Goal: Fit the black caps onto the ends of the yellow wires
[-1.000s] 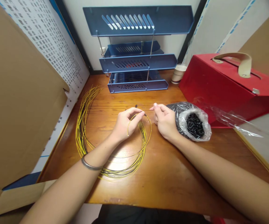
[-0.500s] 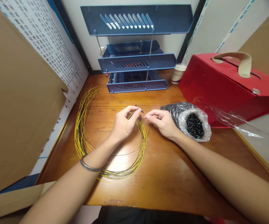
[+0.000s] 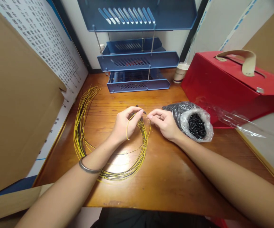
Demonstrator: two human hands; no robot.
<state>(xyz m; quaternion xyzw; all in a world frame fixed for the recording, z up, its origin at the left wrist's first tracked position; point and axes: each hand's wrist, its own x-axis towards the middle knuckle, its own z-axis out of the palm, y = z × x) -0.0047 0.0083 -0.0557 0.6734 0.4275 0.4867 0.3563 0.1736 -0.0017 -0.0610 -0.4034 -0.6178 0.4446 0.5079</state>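
Observation:
My left hand (image 3: 125,125) pinches one yellow wire (image 3: 128,127) near its dark tip, just above a coil of yellow wires (image 3: 137,158) lying on the wooden table (image 3: 165,177). My right hand (image 3: 164,122) is closed in a pinch right at that tip, its fingertips almost meeting the left thumb; what it holds is too small to make out. Right of that hand an open clear plastic bag (image 3: 195,123) holds many small black parts. A second bundle of yellow wires (image 3: 80,126) curves along the table's left side.
A blue stacked letter tray (image 3: 137,60) stands at the back. A paper cup (image 3: 180,72) sits beside a red box with a tan handle (image 3: 234,82) on the right. Cardboard panels (image 3: 18,104) wall in the left side, and a pale board (image 3: 265,145) lies right.
My right hand moved left from beside the bag until its pinched fingers met the wire tip held by my left hand. The left hand stayed nearly in place.

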